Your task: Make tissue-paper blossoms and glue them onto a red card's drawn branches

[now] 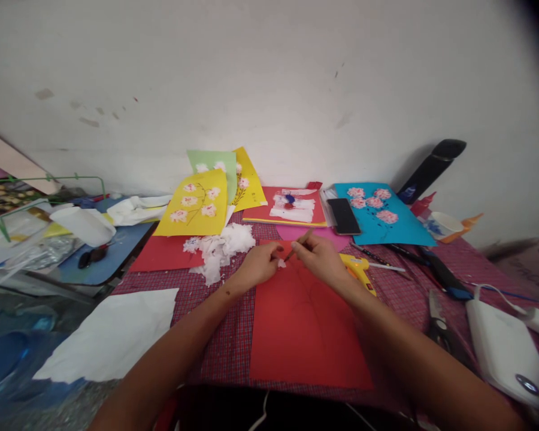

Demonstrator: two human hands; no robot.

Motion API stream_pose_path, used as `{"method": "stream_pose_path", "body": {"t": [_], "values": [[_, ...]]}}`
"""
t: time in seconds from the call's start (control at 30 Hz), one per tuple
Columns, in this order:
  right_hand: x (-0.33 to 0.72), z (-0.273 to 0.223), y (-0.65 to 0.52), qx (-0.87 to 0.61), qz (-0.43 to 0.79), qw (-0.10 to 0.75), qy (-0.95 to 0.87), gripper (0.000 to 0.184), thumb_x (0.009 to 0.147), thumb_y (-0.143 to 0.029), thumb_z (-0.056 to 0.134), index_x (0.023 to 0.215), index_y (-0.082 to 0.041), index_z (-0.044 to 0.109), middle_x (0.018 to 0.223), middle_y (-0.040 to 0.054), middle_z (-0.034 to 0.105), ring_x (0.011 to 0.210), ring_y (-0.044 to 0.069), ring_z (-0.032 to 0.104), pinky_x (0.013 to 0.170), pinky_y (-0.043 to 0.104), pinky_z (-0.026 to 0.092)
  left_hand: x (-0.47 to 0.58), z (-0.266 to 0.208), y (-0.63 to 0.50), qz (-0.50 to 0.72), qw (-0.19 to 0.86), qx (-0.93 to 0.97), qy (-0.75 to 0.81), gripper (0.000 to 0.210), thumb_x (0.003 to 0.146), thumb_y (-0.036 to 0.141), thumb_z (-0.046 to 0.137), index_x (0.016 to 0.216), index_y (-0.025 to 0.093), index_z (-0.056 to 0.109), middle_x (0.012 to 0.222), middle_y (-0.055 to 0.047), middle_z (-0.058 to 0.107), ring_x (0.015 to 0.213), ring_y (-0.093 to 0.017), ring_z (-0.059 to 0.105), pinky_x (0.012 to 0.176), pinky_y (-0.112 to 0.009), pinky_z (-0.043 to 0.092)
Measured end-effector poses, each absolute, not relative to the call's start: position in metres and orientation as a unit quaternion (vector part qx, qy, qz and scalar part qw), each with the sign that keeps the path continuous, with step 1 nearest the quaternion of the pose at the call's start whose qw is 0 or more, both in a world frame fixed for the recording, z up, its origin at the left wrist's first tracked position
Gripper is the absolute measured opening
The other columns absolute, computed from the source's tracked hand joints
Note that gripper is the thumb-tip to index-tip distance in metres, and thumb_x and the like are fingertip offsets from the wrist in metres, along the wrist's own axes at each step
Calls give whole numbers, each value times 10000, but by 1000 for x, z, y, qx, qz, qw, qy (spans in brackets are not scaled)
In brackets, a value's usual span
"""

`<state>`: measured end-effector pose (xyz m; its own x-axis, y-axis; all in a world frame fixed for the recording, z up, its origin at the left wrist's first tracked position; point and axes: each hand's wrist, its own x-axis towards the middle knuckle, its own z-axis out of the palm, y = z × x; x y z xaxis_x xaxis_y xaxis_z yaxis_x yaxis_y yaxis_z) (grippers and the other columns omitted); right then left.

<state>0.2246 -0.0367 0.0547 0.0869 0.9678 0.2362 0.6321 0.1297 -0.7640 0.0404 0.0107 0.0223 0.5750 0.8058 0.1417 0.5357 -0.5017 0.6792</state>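
Note:
A red sheet of paper (305,341) lies in front of me, with faint dark lines like branches drawn on it. At its upper part, my left hand (263,263) is closed, its fingertips pinching a small pinkish-white bit of tissue paper (281,263). My right hand (320,256) grips a thin brown stick (303,238), whose lower tip points down beside that bit of tissue. Left of my left hand is a heap of torn white tissue (227,245). The stick's exact kind is not clear.
Yellow paper with tissue flowers (197,206) and a blue flower sheet (386,218) lie behind. A phone (344,216), yellow glue gun (362,274), scissors (438,326) and white power bank (505,347) sit to the right. White paper (117,335) lies front left.

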Motion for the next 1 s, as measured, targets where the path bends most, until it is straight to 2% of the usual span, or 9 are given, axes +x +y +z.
{"method": "stream_pose_path", "body": {"t": [0.13,0.4,0.63,0.8,0.9,1.0], "values": [[226,54,-40,-621,213,392,-644,286,865,-403,529,676,-193,575,586,-7,594,530,137,512,533,251,361,34,23,10,239,290,836,400,346,825,98,492,1123,183,644,1024,-56,741,940,-189,681,828,-288,502],[216,43,-37,-606,190,379,-673,207,867,-327,541,729,-191,611,701,29,691,639,172,624,592,259,408,29,16,13,249,285,842,384,262,872,138,461,1002,211,676,996,-26,734,913,-178,667,804,-282,496],[215,32,-35,-604,200,370,-676,203,882,-315,536,746,-193,622,720,31,706,656,178,642,584,258,409,28,16,16,265,318,831,371,291,876,137,451,1030,221,684,1005,-16,734,922,-166,668,832,-277,503],[216,31,-34,-605,192,361,-683,218,887,-319,539,730,-196,624,700,22,697,643,172,637,578,254,399,26,13,16,287,340,815,371,315,862,117,469,1087,203,673,1106,-41,719,1025,-166,657,922,-291,496],[215,37,-36,-604,190,363,-684,227,888,-325,536,729,-194,630,700,27,700,641,173,634,581,255,405,25,14,14,284,334,816,376,334,861,115,472,1124,198,660,1150,-54,704,1047,-170,649,942,-303,492],[215,43,-37,-605,188,367,-681,210,882,-312,537,745,-193,644,730,40,716,672,180,649,603,259,424,25,18,14,261,305,839,366,332,851,91,459,1075,204,675,1110,-45,710,1027,-176,643,938,-319,490]]}}
